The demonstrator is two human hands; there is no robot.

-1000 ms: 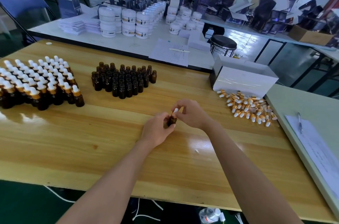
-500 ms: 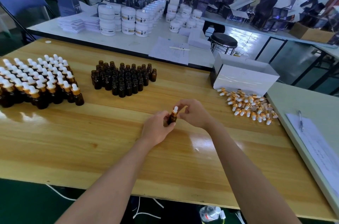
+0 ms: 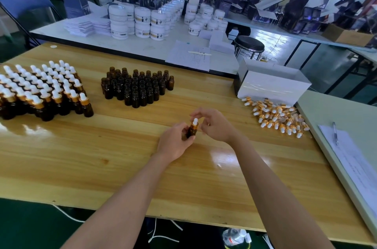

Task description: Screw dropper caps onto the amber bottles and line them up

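Amber bottle [image 3: 192, 132] stands upright, cap [image 3: 195, 122] up, held by left hand [image 3: 175, 143]; right hand [image 3: 216, 126] relaxed.

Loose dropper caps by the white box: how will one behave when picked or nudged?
Probably light: each of the loose dropper caps is small, a white bulb on a gold collar. Likely to roll if nudged: they lie sideways, round-bodied, on the glossy table. The bulb looks rubbery, so perhaps grippier than the shiny collar.

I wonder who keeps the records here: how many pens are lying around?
2. A dark pen lies on the paper at right; a white pen lies on the sheet on the white table. Clutter may hide others.
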